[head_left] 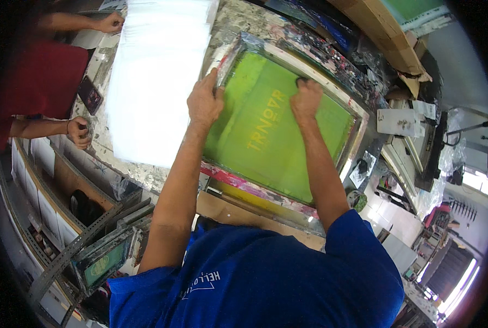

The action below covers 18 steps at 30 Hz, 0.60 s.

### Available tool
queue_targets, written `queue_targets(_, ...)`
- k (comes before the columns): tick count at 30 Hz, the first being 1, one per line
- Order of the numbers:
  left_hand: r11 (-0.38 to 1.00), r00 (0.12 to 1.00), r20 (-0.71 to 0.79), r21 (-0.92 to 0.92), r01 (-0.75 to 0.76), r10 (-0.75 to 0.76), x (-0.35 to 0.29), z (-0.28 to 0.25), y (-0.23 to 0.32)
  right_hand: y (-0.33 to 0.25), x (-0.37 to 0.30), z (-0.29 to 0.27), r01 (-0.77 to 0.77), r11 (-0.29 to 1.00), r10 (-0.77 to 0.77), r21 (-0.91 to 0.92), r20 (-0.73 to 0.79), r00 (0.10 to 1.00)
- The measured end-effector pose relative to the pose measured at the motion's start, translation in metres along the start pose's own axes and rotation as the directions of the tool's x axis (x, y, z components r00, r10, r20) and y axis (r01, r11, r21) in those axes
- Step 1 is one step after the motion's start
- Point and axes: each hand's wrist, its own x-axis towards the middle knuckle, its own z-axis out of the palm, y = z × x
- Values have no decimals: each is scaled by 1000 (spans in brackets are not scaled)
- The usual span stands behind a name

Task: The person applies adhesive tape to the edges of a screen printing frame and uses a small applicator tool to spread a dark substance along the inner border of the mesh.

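A screen-printing frame (331, 86) with green mesh (238, 104) and yellow lettering lies tilted before me on the worktable. My left hand (204, 103) grips its left edge, the fingers wrapped over the rim. Over the upper right of the mesh, my right hand (307, 101) is closed and slightly blurred. A small dark thing (301, 81) shows at its fingertips, too hidden to name. Beside my left forearm lies a tall stack of white sheets (154, 82).
At the left, a co-worker in a red shirt (47, 79) rests both hands by the table edge, near a phone (90, 95). Below are shelves (58, 213) and a smaller green screen (103, 263). A cardboard box (389, 33) stands beyond the frame.
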Motion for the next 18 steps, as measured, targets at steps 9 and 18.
queue_targets(9, 993, 998, 36, -108, 47, -43, 2, -7, 8, -138, 77, 26, 123, 967, -138, 223, 53, 989)
queue_targets(18, 978, 999, -46, -206, -3, -7, 2, -1, 1, -170, 22, 3, 100, 912, -160, 398, 120, 980)
